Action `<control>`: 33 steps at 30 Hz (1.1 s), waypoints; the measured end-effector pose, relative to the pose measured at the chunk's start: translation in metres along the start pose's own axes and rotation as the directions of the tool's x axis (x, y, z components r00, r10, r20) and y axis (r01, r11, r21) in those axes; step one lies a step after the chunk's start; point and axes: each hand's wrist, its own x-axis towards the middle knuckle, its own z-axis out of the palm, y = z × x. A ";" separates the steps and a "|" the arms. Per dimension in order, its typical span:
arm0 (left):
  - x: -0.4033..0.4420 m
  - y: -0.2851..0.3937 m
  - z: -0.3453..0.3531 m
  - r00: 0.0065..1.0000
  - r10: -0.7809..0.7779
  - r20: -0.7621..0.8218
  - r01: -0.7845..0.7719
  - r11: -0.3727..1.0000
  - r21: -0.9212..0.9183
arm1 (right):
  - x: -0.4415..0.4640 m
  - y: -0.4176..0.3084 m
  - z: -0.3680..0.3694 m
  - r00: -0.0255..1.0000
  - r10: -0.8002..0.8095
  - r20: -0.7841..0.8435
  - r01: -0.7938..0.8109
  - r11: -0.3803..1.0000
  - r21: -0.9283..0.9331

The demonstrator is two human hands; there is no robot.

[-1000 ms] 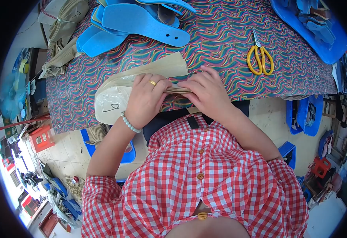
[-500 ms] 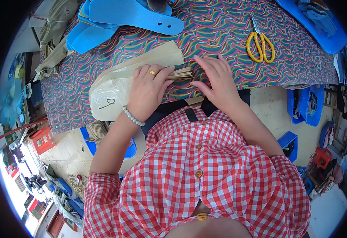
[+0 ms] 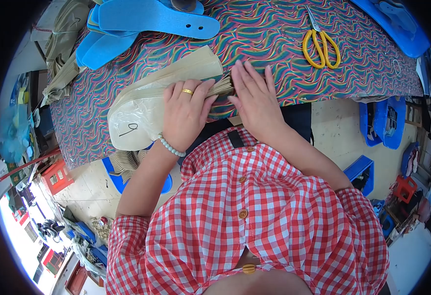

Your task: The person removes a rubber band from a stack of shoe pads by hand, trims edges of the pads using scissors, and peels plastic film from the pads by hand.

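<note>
My left hand, with a ring and a beaded bracelet, is closed around the narrow end of a stack of beige insole-shaped sheets. A handwritten mark like a 9 shows on the top sheet, which looks shiny. My right hand has its fingers stretched out, its palm side against the fanned ends of the stack. A second beige part of the bundle lies just beyond my left hand on the patterned tabletop. The exact contact under my right palm is hidden.
Blue insole shapes lie at the back left, beside tied beige bundles. Yellow-handled scissors rest at the back right, near a blue tray. Blue bins and a red stool stand on the floor.
My right hand has moved left, from just off the sheet ends to against them. My left hand keeps its hold on the stack. The whole view has shifted slightly.
</note>
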 end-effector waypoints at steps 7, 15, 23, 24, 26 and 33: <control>-0.001 0.002 0.003 0.998 -0.006 -0.059 0.004 0.999 -0.034 | 0.003 0.005 -0.002 0.996 -0.040 -0.083 0.047 0.996 0.082; -0.001 0.002 0.006 0.999 -0.004 -0.053 0.000 0.997 -0.074 | 0.006 0.005 -0.003 0.992 -0.030 -0.125 0.052 0.982 0.179; 0.001 0.005 0.005 0.999 -0.019 -0.037 0.016 0.997 -0.079 | 0.003 0.009 -0.001 0.995 0.008 -0.103 0.012 0.983 0.185; 0.001 0.005 0.006 0.999 -0.028 -0.047 0.024 0.996 -0.087 | 0.001 0.008 -0.001 0.992 0.038 -0.122 -0.014 0.981 0.193; 0.001 0.007 0.005 0.999 -0.027 -0.041 0.024 0.997 -0.072 | 0.000 0.005 -0.001 0.998 -0.001 -0.064 0.007 0.996 0.094; 0.003 0.009 0.003 1.000 -0.009 -0.017 0.008 0.999 -0.052 | -0.002 0.005 -0.001 1.000 -0.019 0.008 0.019 0.999 0.033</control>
